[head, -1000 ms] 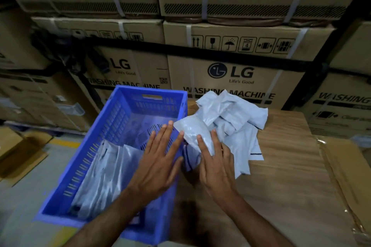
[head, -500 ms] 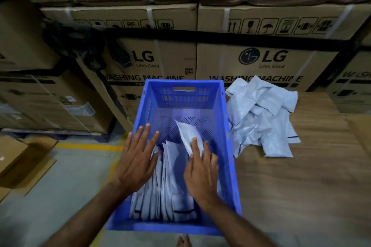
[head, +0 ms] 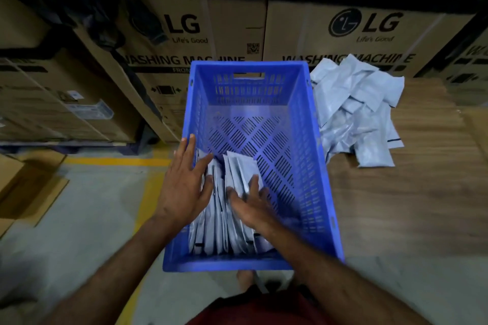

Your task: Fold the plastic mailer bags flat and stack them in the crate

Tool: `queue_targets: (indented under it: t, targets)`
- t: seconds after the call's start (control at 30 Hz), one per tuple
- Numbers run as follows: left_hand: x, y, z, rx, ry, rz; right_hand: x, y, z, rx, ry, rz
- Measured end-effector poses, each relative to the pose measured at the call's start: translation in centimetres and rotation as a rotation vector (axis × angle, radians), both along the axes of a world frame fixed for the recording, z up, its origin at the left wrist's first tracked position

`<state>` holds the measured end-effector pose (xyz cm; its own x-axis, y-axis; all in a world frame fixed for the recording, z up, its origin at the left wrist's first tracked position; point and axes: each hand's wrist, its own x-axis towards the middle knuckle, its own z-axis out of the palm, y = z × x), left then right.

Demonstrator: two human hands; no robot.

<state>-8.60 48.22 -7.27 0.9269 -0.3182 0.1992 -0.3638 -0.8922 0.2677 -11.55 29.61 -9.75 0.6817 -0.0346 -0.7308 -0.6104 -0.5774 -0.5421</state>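
Mailer bags stand folded in blue crate, near end. Left hand and right hand, fingers spread flat, press row together. Step: stacking. Next: fetch one from loose pile on surface.

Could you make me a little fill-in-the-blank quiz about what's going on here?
1. The crate is coloured ____.
2. The loose pile of mailer bags lies to the ____ of the crate.
3. The cartons behind are printed with the words ____ MACHINE.

Missing words: blue; right; WASHING
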Motion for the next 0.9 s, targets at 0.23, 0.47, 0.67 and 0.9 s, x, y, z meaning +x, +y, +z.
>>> queue_targets:
  t: [0.23,0.47,0.67,0.9]
  targets:
    - [0.2,0.0,0.1,0.061,0.016,0.002,-0.6,2.7,0.6,0.048,0.098,-0.075]
    - [0.3,0.0,0.2,0.106,0.015,-0.003,-0.4,4.3,0.2,0.002,0.136,-0.063]
    - [0.1,-0.3,0.4,0.125,-0.018,-0.004,-0.5,3.8,0.7,-0.028,0.112,0.021]
    - [-0.4,-2.6,1.2,0.075,-0.112,-0.091,-1.5,-0.9,3.1,-0.285,-0.451,0.184]
